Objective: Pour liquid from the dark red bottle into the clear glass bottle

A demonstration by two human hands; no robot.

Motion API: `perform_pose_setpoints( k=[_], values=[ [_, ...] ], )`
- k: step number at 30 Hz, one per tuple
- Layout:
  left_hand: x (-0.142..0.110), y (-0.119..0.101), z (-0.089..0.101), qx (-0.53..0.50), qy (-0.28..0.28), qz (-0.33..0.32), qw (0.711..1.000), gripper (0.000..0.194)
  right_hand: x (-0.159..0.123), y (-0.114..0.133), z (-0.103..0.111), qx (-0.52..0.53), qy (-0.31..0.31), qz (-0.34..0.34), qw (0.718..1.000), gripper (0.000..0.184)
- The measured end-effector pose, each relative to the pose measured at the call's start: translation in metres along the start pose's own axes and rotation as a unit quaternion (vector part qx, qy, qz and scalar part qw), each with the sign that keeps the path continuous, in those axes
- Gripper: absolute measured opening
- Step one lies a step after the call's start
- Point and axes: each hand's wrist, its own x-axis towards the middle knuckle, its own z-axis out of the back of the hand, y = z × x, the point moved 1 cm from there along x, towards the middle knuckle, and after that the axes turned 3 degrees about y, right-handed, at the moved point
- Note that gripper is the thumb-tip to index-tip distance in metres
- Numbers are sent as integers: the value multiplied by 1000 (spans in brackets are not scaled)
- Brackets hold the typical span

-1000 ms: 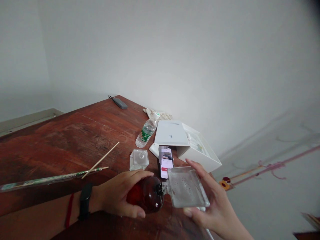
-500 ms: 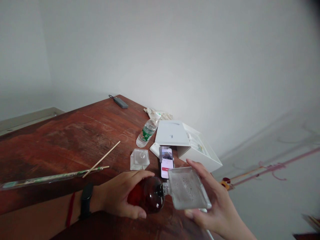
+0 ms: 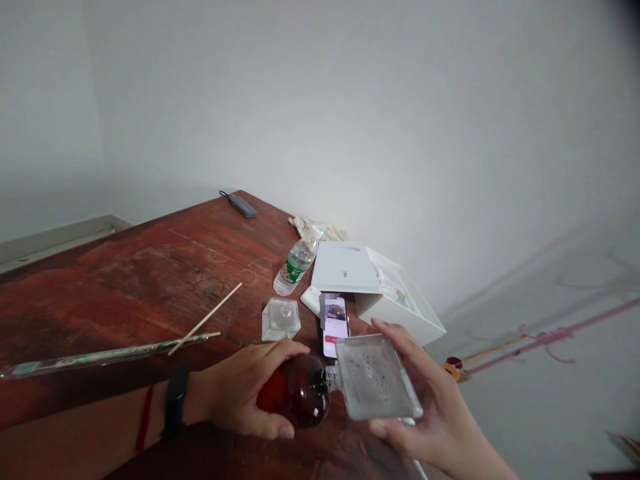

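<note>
My left hand (image 3: 240,393) is wrapped round a round dark red bottle (image 3: 295,398) held tipped on its side just above the wooden table (image 3: 125,280). The bottle's mouth meets the neck of a square clear glass bottle (image 3: 375,377), which my right hand (image 3: 430,407) grips from below and the far side. Bubbles and a little liquid show inside the clear bottle. On my left wrist are a black band and a red string.
Behind the hands lie a lit phone (image 3: 334,321), a clear square glass cap (image 3: 281,319), a plastic water bottle (image 3: 296,261), an open white box (image 3: 380,283), thin wooden sticks (image 3: 205,319), a long clear sleeve (image 3: 100,357) and a grey device (image 3: 243,205). The table's right edge runs under my right hand.
Both hands and the two joined bottles have stayed almost still; the view has only shifted slightly.
</note>
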Motion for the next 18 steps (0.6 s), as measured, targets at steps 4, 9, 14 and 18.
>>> perform_pose_setpoints(
  k=[4, 9, 14, 18],
  values=[
    [1, 1, 0, 5, 0, -7, 1000, 94, 4, 3, -1, 13, 7, 2, 1000, 87],
    [1, -1, 0, 4, -5, -7, 1000, 90, 6, 5, -1, 13, 11, 8, 1000, 91],
    [3, -3, 1, -7, -8, -6, 1000, 89, 7, 6, 1, 2, 24, 0, 1000, 91],
    [3, -2, 1, -9, -15, -17, 1000, 88, 11, 10, 1, 11, 22, 5, 1000, 85]
  ],
)
